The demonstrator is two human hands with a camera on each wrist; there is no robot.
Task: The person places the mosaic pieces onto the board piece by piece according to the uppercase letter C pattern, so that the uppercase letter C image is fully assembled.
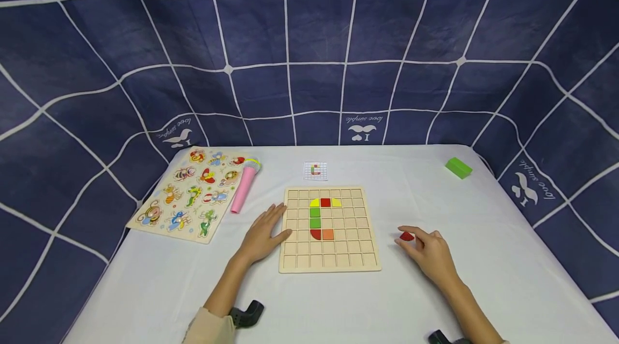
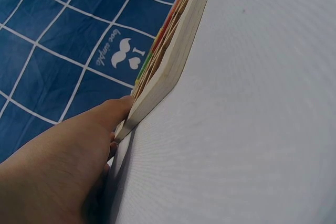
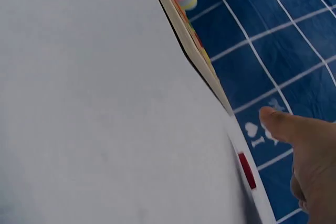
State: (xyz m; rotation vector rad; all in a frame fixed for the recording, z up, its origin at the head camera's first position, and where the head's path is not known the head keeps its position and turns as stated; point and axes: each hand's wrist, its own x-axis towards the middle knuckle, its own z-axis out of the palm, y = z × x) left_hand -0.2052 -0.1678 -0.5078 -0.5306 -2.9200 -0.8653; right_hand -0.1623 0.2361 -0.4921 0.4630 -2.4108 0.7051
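My left hand (image 1: 263, 236) lies open and flat, steadying the grid board (image 1: 330, 258) at its left edge; my right hand (image 1: 430, 252) pinches the red piece (image 1: 407, 236) on the desk (image 1: 483, 215). I should lift it level.

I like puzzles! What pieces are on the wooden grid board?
On the wooden grid board sit yellow, red, green and orange pieces, forming a C. The left hand covers part of its left edge.

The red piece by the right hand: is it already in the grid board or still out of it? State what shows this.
Out. The red piece lies on the white table, right of the grid board, at the right hand fingertips; whether they touch it is unclear.
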